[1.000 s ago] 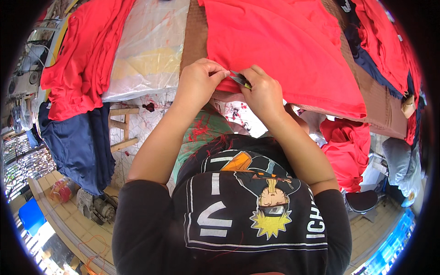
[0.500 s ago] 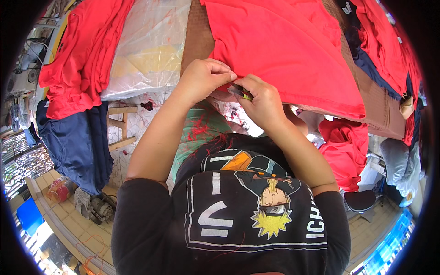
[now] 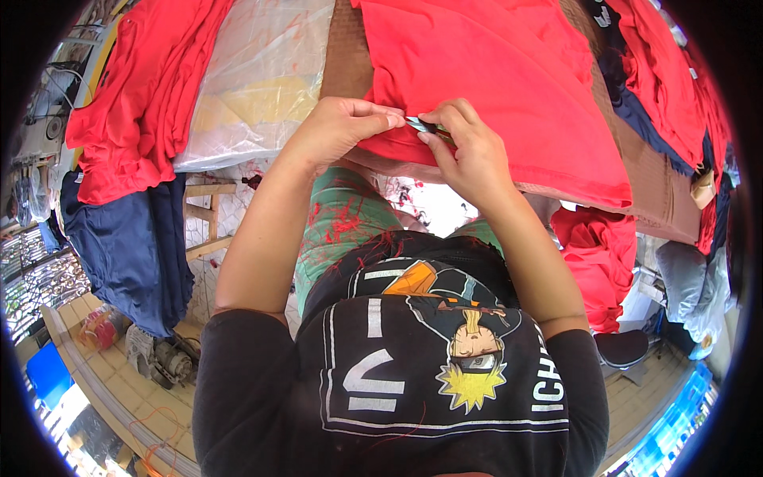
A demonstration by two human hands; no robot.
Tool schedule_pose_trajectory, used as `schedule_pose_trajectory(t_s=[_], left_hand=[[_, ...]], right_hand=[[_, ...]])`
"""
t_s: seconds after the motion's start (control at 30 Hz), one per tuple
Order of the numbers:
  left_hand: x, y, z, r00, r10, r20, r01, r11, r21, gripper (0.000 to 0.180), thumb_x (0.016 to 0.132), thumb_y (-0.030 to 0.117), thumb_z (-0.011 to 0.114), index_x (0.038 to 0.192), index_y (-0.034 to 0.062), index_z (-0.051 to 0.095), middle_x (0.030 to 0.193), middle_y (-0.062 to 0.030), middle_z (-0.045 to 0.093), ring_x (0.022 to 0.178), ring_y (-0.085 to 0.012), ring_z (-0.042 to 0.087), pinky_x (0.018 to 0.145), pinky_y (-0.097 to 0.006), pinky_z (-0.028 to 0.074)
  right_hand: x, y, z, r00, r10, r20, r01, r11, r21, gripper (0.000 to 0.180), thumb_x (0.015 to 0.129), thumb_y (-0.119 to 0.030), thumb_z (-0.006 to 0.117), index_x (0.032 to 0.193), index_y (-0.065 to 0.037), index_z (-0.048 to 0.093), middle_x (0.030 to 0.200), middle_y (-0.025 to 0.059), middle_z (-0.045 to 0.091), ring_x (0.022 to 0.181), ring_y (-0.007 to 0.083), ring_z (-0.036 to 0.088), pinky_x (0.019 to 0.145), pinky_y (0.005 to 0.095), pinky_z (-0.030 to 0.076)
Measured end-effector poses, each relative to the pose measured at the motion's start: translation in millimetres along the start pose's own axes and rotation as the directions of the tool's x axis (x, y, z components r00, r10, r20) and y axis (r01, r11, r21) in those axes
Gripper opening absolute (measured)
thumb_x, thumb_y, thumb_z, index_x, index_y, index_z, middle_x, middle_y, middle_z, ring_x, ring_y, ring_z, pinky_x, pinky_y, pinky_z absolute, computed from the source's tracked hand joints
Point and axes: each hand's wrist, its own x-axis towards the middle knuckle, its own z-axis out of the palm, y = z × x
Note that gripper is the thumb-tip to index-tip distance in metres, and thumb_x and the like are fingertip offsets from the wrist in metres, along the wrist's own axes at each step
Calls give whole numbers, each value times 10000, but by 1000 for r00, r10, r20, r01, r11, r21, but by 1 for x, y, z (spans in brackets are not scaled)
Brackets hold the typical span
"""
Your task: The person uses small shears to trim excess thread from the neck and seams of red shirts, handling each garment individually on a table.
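Across a cluttered brown desk (image 3: 636, 171), under bright daylight: a wide red garment (image 3: 509, 87) spread flat, its near hem hanging over the desk edge. Beside it to the left, a clear plastic bag (image 3: 254, 79) with something pale yellow inside, then a heap of red cloth (image 3: 135, 103) over dark navy fabric (image 3: 127, 246) drooping toward the floor. Further right, more red and navy clothing (image 3: 675, 95) piled to the rim of the view. Below, wooden floor planks (image 3: 119, 389), a small motor-like machine (image 3: 163, 362) and a blue box (image 3: 48, 374). At the hem of the red garment, left hand (image 3: 342, 131) closed, thumb and forefinger pinching the cloth edge. Just beside it, nearly touching, right hand (image 3: 469, 155) curled shut around a small dark tool (image 3: 425, 127), its tip laid against the same fold; kind of tool too small to tell.
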Motion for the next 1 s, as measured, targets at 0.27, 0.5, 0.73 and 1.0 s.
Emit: schedule_pose_trajectory(t_s=[0.27, 0.5, 0.73, 1.0], left_hand=[[3, -5, -1, 1000, 21, 8, -21, 1000, -9, 265, 877, 174, 674, 1033, -39, 694, 1071, -89, 689, 989, -115, 613, 925, -248, 454], [-55, 35, -38, 933, -329, 143, 12, 426, 905, 223, 854, 141, 659, 1044, 30, 692, 1195, -170, 634, 1005, -224, 634, 893, -328, 472], [-126, 59, -53, 742, 620, -254, 507, -272, 818, 546, 802, 224, 703, 1312, 134, 527, 1465, -123, 396, 1394, -379, 274, 1027, -712, 216], [-25, -23, 21, 659, 747, 90, -351, 199, 915, 330, 752, 98, 756, 1069, 101, 665, 1148, -79, 607, 1143, -275, 533, 957, -420, 420]], right_hand=[[4, 1, -1, 999, -10, -50, 8, 999, -38, 132, 833, -169, 662, 925, -83, 623, 901, 68, 593, 800, 302, 627, 642, 417, 507], [17, 5, -5, 993, -33, -116, 24, 996, -85, 124, 840, -164, 661, 928, -84, 623, 895, 80, 599, 793, 305, 631, 643, 409, 504], [18, 11, -44, 956, 121, -266, -114, 993, 42, 216, 845, -132, 691, 1035, -59, 619, 936, 87, 613, 766, 226, 632, 662, 327, 518], [-18, 1, -53, 994, 24, -106, -36, 994, -106, 414, 713, -237, 811, 1062, -94, 641, 994, 63, 628, 790, 207, 657, 670, 318, 537]])
